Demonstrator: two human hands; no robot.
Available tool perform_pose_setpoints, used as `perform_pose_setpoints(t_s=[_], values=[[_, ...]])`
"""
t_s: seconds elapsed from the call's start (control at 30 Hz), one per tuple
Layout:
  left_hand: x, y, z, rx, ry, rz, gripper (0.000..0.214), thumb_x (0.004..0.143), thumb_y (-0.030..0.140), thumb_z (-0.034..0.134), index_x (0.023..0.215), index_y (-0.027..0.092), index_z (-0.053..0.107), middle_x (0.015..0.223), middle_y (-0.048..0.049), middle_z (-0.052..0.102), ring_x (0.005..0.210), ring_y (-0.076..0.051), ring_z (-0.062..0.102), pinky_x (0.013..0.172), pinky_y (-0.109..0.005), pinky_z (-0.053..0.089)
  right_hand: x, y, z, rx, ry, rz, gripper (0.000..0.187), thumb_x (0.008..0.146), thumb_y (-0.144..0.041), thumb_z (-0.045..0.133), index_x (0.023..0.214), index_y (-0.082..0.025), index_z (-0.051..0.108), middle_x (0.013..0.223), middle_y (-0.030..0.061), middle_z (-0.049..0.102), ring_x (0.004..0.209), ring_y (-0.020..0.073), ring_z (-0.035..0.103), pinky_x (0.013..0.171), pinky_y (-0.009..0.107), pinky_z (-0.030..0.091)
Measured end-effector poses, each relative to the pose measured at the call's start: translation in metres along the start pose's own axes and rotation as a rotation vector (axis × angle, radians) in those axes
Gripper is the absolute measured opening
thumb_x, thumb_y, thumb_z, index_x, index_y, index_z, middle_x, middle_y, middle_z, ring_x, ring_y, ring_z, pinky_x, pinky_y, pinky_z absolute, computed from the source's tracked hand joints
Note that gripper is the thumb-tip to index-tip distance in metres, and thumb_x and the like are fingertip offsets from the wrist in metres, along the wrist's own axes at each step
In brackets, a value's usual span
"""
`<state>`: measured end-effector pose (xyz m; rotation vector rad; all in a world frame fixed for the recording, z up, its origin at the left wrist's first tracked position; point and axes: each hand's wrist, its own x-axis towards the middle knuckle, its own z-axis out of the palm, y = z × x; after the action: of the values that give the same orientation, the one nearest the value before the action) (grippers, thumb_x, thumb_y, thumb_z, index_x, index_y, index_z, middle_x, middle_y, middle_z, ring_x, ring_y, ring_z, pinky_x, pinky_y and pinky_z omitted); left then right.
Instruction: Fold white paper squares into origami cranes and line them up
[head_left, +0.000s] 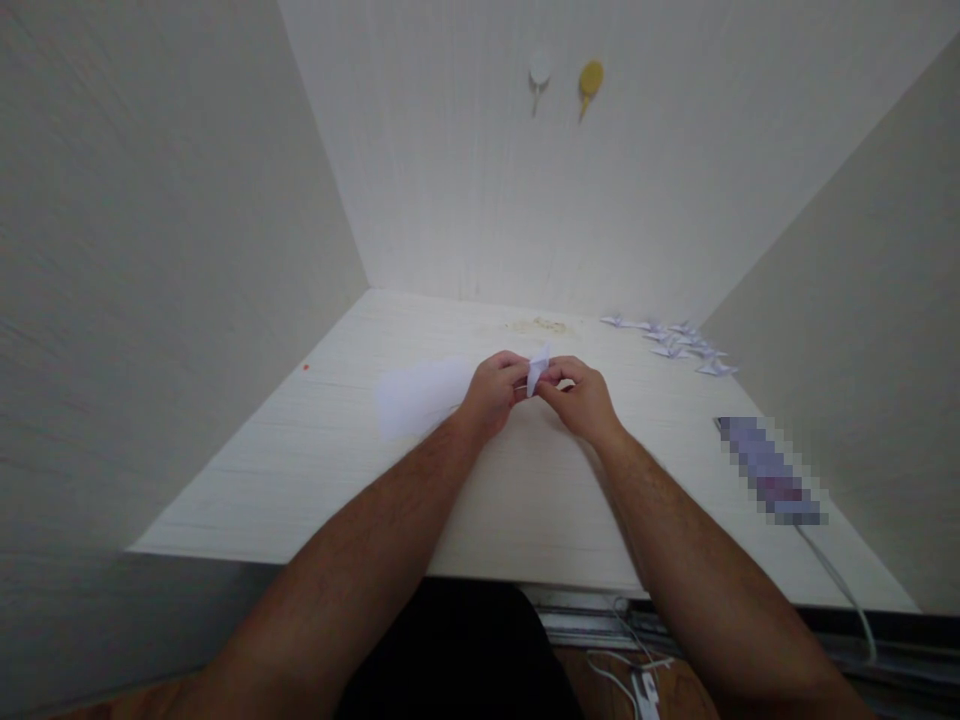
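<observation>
Between my two hands, above the middle of the white table (360, 480), is a small piece of folded white paper (537, 370). My left hand (496, 390) pinches its left side, with the fingers curled behind it. From the right, my right hand (581, 398) grips the same paper between thumb and fingers. Some of the folds are hidden by my fingers. White sheets of paper (420, 395) lie flat on the table to the left, partly behind my left forearm. Several folded white paper cranes (671, 350) stand in a group at the back right.
A blurred-out phone-like device (769, 470) lies at the right, its white cable (836, 580) running over the front edge. Walls enclose the table left, right and back. A white hook (539, 72) and a yellow hook (591, 78) are on the back wall. A power strip (645, 690) lies below.
</observation>
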<state>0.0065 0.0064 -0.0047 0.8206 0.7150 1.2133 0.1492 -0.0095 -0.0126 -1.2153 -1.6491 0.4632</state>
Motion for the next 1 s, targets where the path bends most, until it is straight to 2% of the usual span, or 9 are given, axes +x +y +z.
perform_pose_setpoints(t_s=[0.13,0.27,0.47,0.63,0.77,0.87,1.0], values=[[0.001,0.003,0.0,-0.079,-0.007,-0.034,0.013,0.066,0.014,0.066,0.072,0.014,0.054,0.067,-0.0036,0.064,0.063,-0.016,0.065,0.064,-0.028,0.051,0.0,0.0,0.0,0.135,-0.04,0.008,0.003,0.071,-0.023,0.071,0.073,-0.022,0.072,0.097,0.0056,0.068,0.086,0.0177,0.063,0.056,0.025,0.047],[0.0,0.005,0.0,-0.107,0.001,-0.047,0.012,0.064,0.011,0.064,0.07,0.013,0.054,0.063,-0.0025,0.062,0.057,-0.013,0.062,0.059,-0.025,0.049,-0.001,-0.002,-0.001,0.176,-0.068,-0.013,0.006,0.07,-0.025,0.074,0.076,-0.024,0.075,0.101,0.0052,0.064,0.083,0.0163,0.062,0.055,0.025,0.047],[0.0,0.004,0.0,-0.098,-0.033,-0.041,0.012,0.064,0.012,0.065,0.069,0.013,0.054,0.064,-0.0038,0.064,0.058,-0.015,0.063,0.058,-0.026,0.049,-0.002,-0.004,-0.001,0.143,-0.107,-0.043,0.007,0.072,-0.025,0.074,0.079,-0.025,0.074,0.102,0.0044,0.061,0.075,0.0131,0.06,0.053,0.024,0.046],[0.0,0.003,-0.001,-0.062,-0.052,-0.04,0.014,0.065,0.015,0.067,0.071,0.013,0.055,0.067,-0.0038,0.065,0.062,-0.015,0.065,0.061,-0.026,0.051,-0.002,-0.003,0.001,0.042,-0.048,-0.049,0.005,0.071,-0.024,0.073,0.074,-0.022,0.07,0.095,0.0042,0.062,0.078,0.0151,0.059,0.054,0.024,0.046],[-0.002,0.0,-0.002,0.021,-0.094,-0.018,0.025,0.065,0.021,0.076,0.079,0.013,0.057,0.076,-0.0049,0.07,0.072,-0.015,0.068,0.071,-0.03,0.055,0.0,0.001,-0.001,-0.03,0.013,-0.046,0.006,0.073,-0.024,0.069,0.072,-0.021,0.065,0.088,0.0038,0.063,0.08,0.0168,0.059,0.055,0.025,0.046],[-0.002,-0.003,-0.005,0.166,-0.117,0.02,0.031,0.061,0.021,0.081,0.083,0.012,0.061,0.081,-0.007,0.072,0.075,-0.016,0.069,0.079,-0.035,0.055,0.002,0.004,-0.003,-0.046,0.038,-0.057,0.006,0.074,-0.026,0.069,0.075,-0.021,0.066,0.087,0.0041,0.063,0.08,0.0173,0.059,0.054,0.025,0.046],[0.002,-0.006,-0.009,0.438,-0.059,0.168,0.025,0.065,0.024,0.078,0.083,0.013,0.066,0.082,-0.0067,0.074,0.073,-0.017,0.069,0.076,-0.034,0.056,0.003,0.004,-0.003,-0.06,0.027,-0.078,0.005,0.075,-0.025,0.068,0.078,-0.021,0.068,0.086,0.004,0.062,0.075,0.016,0.058,0.055,0.026,0.047]])
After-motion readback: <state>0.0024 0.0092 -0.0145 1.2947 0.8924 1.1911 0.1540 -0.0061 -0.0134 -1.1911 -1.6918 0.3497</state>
